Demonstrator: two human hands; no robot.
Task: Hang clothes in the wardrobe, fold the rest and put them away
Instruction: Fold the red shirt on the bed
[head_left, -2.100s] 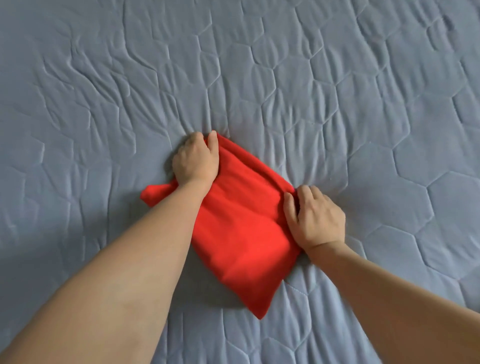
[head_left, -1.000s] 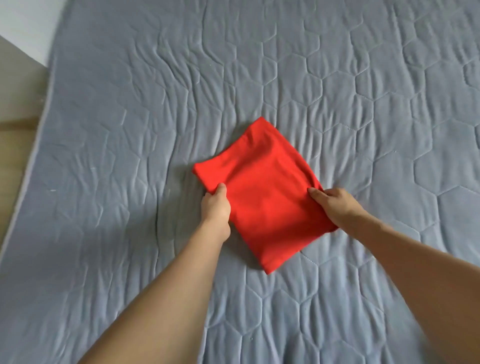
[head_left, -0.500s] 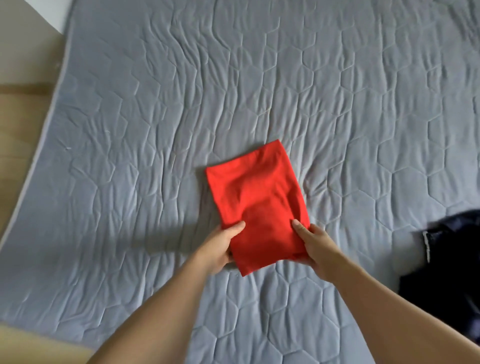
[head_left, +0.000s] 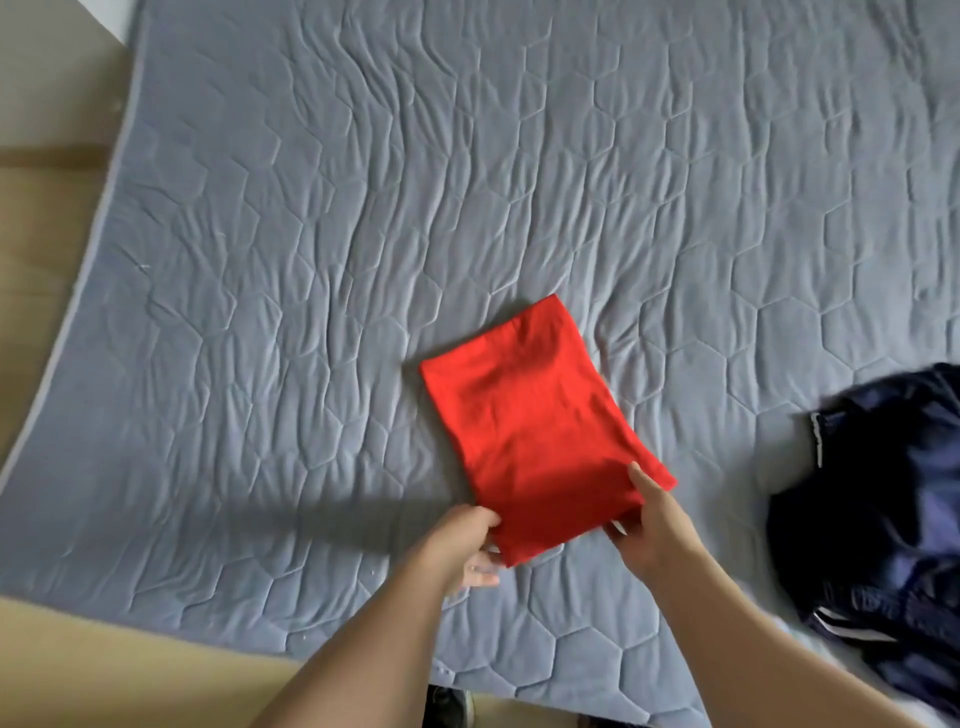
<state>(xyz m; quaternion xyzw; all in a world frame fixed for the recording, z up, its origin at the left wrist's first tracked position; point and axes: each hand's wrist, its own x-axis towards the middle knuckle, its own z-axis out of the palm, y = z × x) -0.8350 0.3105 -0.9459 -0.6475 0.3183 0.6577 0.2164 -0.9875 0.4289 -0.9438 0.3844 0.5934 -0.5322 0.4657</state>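
red garment (head_left: 530, 421) folded (on grey quilt (head_left: 311, 260)) | left hand (head_left: 462, 540), right hand (head_left: 649, 525) pinching its near corners

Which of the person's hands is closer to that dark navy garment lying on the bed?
Right. The right hand grips the folded red garment at its near right corner, on the side facing the navy garment. The left hand holds the near left corner, farther away.

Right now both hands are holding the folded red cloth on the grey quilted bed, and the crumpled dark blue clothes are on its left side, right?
Not quite. In the head view the crumpled dark blue clothes lie on the right side of the folded red cloth. Both hands, left hand and right hand, do hold it on the grey quilted bed.
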